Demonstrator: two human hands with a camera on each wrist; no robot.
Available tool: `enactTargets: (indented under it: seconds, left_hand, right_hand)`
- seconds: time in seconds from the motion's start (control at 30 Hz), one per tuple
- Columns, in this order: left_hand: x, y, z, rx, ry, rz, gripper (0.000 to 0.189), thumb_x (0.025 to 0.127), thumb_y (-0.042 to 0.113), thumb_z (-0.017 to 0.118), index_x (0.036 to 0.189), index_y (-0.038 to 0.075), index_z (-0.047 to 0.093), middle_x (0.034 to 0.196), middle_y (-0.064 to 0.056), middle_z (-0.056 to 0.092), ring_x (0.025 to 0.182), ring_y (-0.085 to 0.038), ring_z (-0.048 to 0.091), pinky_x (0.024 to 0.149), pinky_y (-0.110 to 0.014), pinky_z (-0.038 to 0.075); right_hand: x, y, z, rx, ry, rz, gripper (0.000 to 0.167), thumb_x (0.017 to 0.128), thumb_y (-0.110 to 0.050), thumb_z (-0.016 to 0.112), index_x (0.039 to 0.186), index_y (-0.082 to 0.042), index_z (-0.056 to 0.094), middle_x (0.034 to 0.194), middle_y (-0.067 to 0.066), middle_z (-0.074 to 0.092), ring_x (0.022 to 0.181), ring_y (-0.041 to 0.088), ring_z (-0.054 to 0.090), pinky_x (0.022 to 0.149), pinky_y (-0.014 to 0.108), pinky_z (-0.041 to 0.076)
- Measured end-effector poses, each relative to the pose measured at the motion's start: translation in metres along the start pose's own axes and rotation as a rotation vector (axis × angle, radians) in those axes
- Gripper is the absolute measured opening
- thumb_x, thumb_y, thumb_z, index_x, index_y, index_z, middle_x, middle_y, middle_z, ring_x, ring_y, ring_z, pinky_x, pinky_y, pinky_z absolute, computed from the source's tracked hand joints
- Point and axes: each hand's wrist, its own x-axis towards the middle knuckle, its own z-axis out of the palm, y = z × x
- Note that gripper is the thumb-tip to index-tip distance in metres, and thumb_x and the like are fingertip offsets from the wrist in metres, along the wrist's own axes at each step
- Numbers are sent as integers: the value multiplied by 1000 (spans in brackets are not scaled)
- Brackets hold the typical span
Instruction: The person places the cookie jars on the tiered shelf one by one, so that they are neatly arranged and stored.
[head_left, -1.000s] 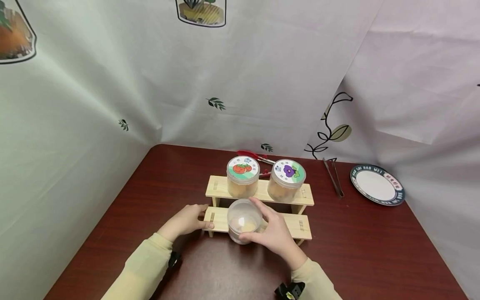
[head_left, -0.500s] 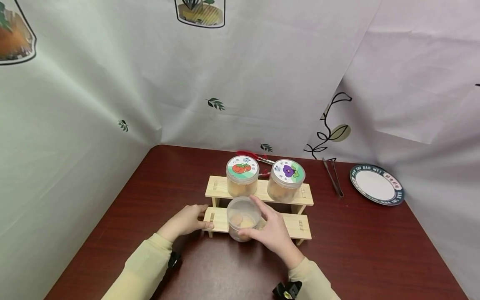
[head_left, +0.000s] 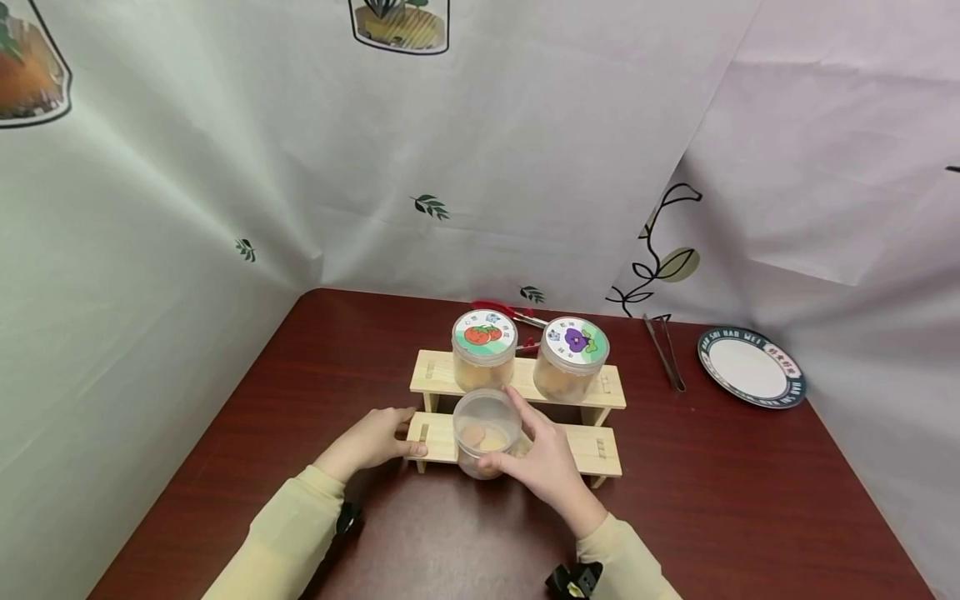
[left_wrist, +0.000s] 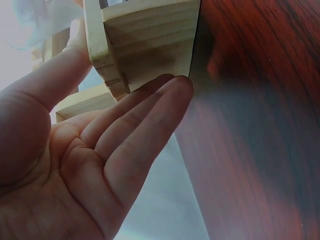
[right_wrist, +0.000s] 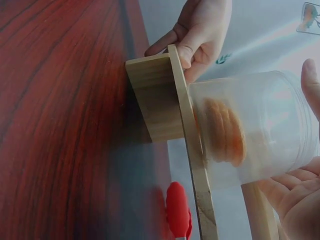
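My right hand (head_left: 547, 467) grips a clear plastic jar (head_left: 471, 410) between thumb and fingers. The jar rests on the lower board of a two-step wooden rack (head_left: 588, 446), its base close to the front edge. Inside it lie several round biscuits (right_wrist: 222, 132), stacked low near the bottom in the right wrist view. At the rack's left end, my left hand (head_left: 371, 440) holds the lower board, thumb on top. The left wrist view shows its fingers (left_wrist: 142, 132) extended along the wooden end leg (left_wrist: 155, 47).
On the upper step stand a tomato-labelled jar (head_left: 483, 367) and an eggplant-labelled jar (head_left: 566, 375). Red-handled tongs (head_left: 498, 308) lie behind the rack. Metal tongs (head_left: 666, 354) and a dark-rimmed plate (head_left: 742, 367) lie to the right, against the cloth wall (head_left: 825, 208).
The jar in my right hand has shifted slightly back on the lower board, and its biscuits show more clearly. My left hand has stayed in place on the rack.
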Motion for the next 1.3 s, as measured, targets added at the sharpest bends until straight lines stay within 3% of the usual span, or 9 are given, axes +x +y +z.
enactTargets:
  seconds: [0.7,0.93,1.03,1.3]
  left_hand:
    - [1,1,-1,19,-24,-5,69,80,31,76,127,-14,51,117,-25,63,106,-31,63,89,-43,48]
    - [-4,2,-1,48,8,-23,72,79,34,75,129,-13,50,119,-26,61,110,-35,60,91,-46,46]
    - [-6,2,3,65,50,-17,73,80,34,74,130,-13,49,118,-25,62,110,-35,60,90,-46,47]
    - [-16,-2,-2,103,211,18,69,84,36,71,130,-10,50,102,-23,68,95,-30,66,80,-43,52]
  right_hand:
    - [-6,1,-4,-62,36,-43,92,66,-27,88,143,-7,42,139,10,50,127,22,48,98,42,43]
    - [-11,2,-16,-17,64,-137,70,80,-11,76,141,-1,43,137,15,52,125,27,50,97,37,43]
    - [-15,5,-26,-85,119,-204,62,83,-6,72,139,-1,46,133,14,56,120,28,55,96,29,44]
    - [-31,22,-79,-445,266,-305,47,78,-8,75,123,-5,63,115,7,68,100,27,66,96,7,33]
